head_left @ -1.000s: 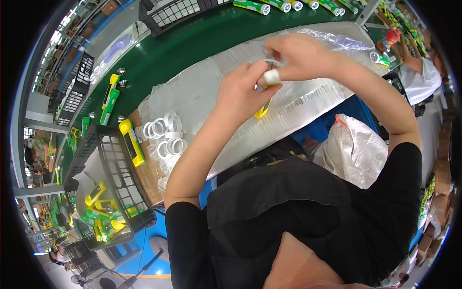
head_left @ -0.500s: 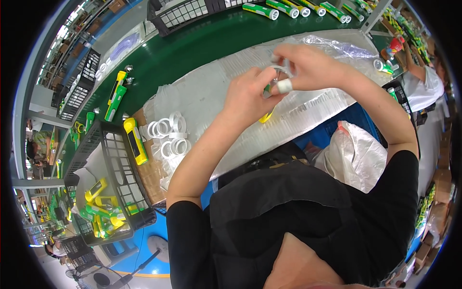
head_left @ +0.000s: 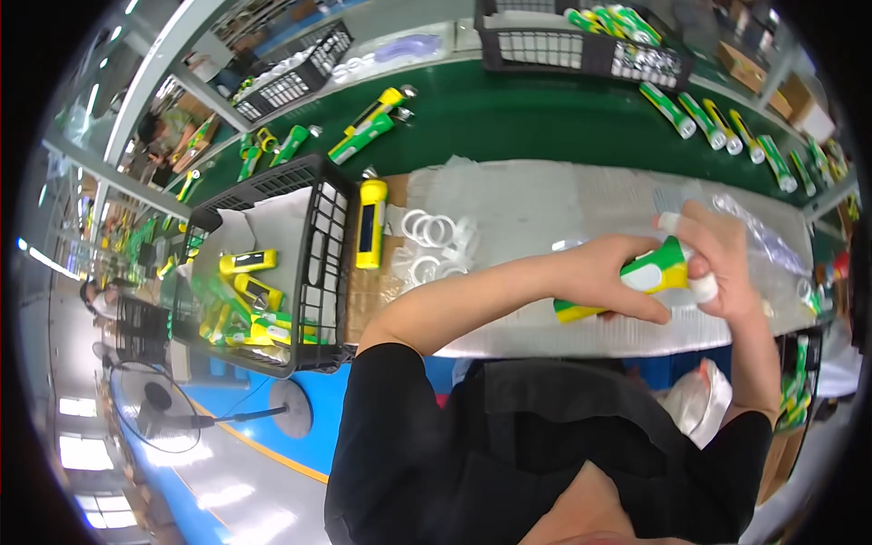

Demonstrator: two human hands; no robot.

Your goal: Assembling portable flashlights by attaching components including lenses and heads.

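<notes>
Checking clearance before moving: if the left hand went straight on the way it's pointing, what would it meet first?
Likely the right hand, just ahead at the right end of the green-and-yellow flashlight the left hand holds; depth is unclear.

A sheet (head_left: 527, 204) lay on the worktop (head_left: 545, 118), rings (head_left: 431, 229) at its left end. Left of these came a lone flashlight (head_left: 371, 232), then a near crate (head_left: 338, 186) with several flashlights in it. Behind that crate lay a flashlight pair (head_left: 361, 138); behind the sheet, at right, lay a flashlight row (head_left: 704, 123), to the right of a far crate (head_left: 531, 34). A held flashlight (head_left: 670, 257) was above the sheet's right part, between left grip (head_left: 618, 277) and right grip (head_left: 722, 263).
</notes>
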